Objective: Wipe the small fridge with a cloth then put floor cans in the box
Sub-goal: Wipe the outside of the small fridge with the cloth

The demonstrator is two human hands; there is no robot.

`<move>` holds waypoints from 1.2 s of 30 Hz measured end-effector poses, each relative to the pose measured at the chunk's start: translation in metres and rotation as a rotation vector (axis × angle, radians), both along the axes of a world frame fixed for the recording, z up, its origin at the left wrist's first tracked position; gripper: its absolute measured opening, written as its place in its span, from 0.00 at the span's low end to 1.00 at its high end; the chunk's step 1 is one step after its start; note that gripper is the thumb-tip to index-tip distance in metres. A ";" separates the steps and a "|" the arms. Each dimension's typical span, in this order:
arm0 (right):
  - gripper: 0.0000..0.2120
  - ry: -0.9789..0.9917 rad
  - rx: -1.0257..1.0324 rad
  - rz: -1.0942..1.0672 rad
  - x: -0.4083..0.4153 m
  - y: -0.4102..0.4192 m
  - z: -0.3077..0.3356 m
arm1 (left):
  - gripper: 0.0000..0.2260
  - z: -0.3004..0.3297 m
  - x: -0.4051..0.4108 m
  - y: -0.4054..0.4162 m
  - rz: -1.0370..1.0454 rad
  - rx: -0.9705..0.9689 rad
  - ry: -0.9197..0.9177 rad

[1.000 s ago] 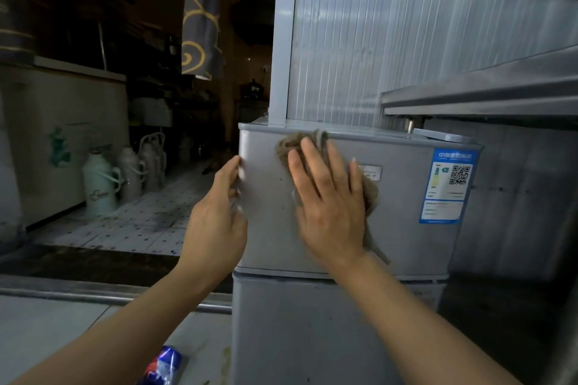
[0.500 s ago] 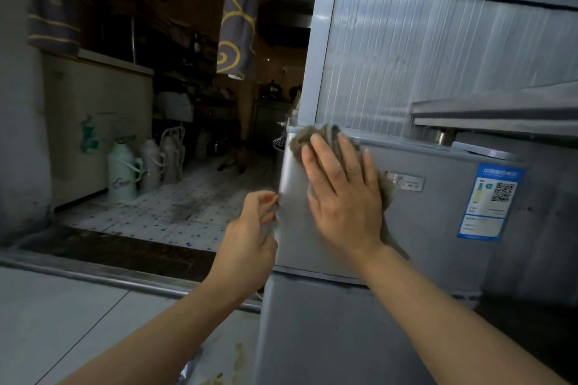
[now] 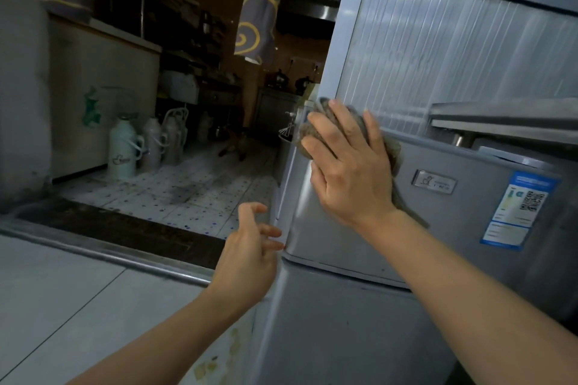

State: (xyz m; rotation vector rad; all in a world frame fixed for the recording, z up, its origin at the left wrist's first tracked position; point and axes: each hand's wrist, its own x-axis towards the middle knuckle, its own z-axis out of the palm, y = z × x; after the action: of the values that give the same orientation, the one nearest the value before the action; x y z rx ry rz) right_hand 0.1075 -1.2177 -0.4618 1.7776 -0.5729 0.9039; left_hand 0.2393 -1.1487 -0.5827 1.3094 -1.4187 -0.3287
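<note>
The small grey fridge (image 3: 453, 228) fills the right half of the head view, with a blue label on its upper door. My right hand (image 3: 347, 166) lies flat on the top left corner of that door and presses a brown-grey cloth (image 3: 394, 151) against it. The cloth sticks out above and to the right of my fingers. My left hand (image 3: 250, 256) hovers by the door's lower left edge, fingers loosely spread, holding nothing. No can shows in this view.
A ribbed metal panel (image 3: 438, 59) rises behind the fridge, with a steel shelf (image 3: 500, 119) to the right. Through the doorway lie a spotted tiled floor (image 3: 175, 191), thermos flasks (image 3: 123, 150) and a white chest freezer (image 3: 103, 97). A metal threshold (image 3: 103, 251) crosses the floor.
My right hand slid the cloth up and left to the door's top corner. My left hand let go of the fridge's edge and dropped lower. The view turned left, losing the can on the floor.
</note>
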 end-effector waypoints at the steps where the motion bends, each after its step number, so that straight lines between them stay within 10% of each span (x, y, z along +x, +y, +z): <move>1: 0.12 0.039 -0.006 -0.001 -0.001 -0.001 -0.010 | 0.25 -0.003 0.002 0.000 0.013 0.009 -0.008; 10: 0.16 0.334 0.119 -0.106 -0.013 0.007 -0.134 | 0.29 -0.023 0.009 0.017 0.094 0.028 0.001; 16: 0.24 0.488 0.030 -0.053 -0.051 -0.001 -0.102 | 0.32 -0.010 -0.004 0.022 0.095 0.030 -0.039; 24: 0.31 -0.012 0.115 -0.059 -0.084 -0.015 -0.083 | 0.31 0.002 -0.050 -0.001 0.165 0.010 -0.178; 32: 0.31 0.281 0.153 -0.018 -0.125 -0.006 -0.139 | 0.24 0.004 -0.064 -0.015 0.325 -0.001 -0.195; 36: 0.29 -0.136 0.119 -0.033 -0.142 -0.024 -0.090 | 0.25 0.000 -0.062 -0.019 0.341 -0.001 -0.233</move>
State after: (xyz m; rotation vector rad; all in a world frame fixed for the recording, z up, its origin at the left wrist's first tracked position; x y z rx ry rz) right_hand -0.0345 -1.2413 -0.5520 1.8162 -0.7552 0.9904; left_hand 0.1769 -1.1674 -0.5830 1.5977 -1.3522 0.0541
